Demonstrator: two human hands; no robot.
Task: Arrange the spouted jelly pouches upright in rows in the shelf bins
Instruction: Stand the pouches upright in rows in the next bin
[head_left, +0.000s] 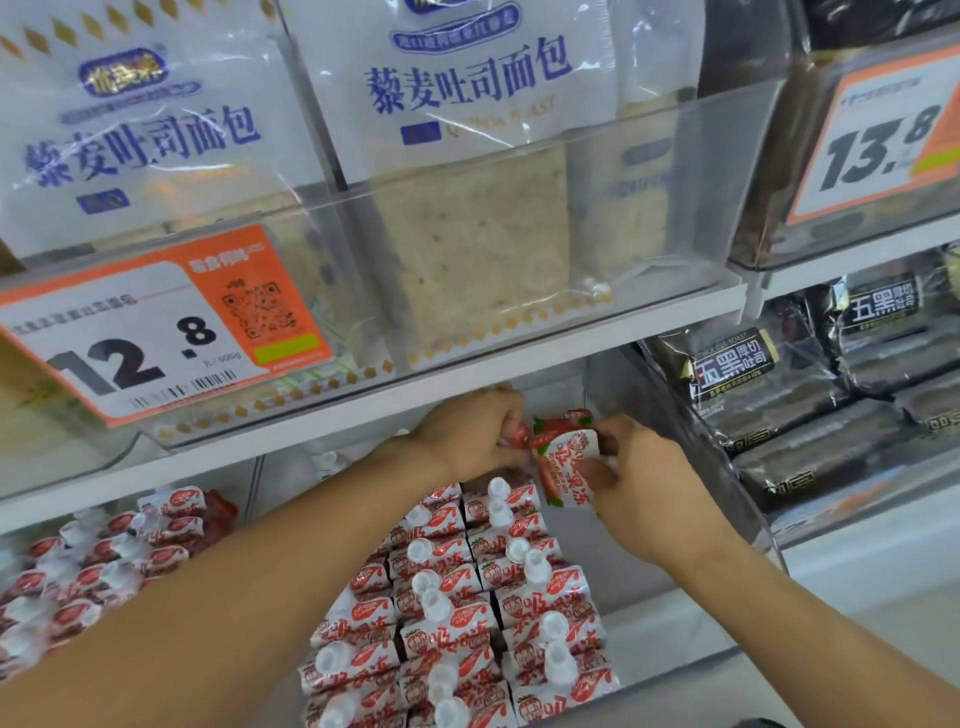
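Your right hand (631, 470) pinches a red-and-white jelly pouch (563, 460) by its right edge, thumb across the printed face, while your left hand (470, 434) has its fingers curled around the pouch's left end, so both hands grip the same pouch between them at the back of the bin. The pouch is held above the packed rows rather than seated in them; its long axis runs roughly up and down with a slight lean, the printed front facing you. Which end carries the spout you cannot tell, since your fingers cover it. Directly below your hands and toward you, rows of pouches (457, 608) stand upright in the clear bin (670, 670), their white caps pointing up. The strip of bin floor below your right forearm is bare. Beyond your left forearm, a neighbouring bin holds more pouches (104, 566) lying jumbled at mixed angles. Above your hands, the shelf carries bagged toast loaves (467, 156) and a 12.8 price tag (150, 338). Past your right hand sit dark-wrapped black toast packs (779, 395).
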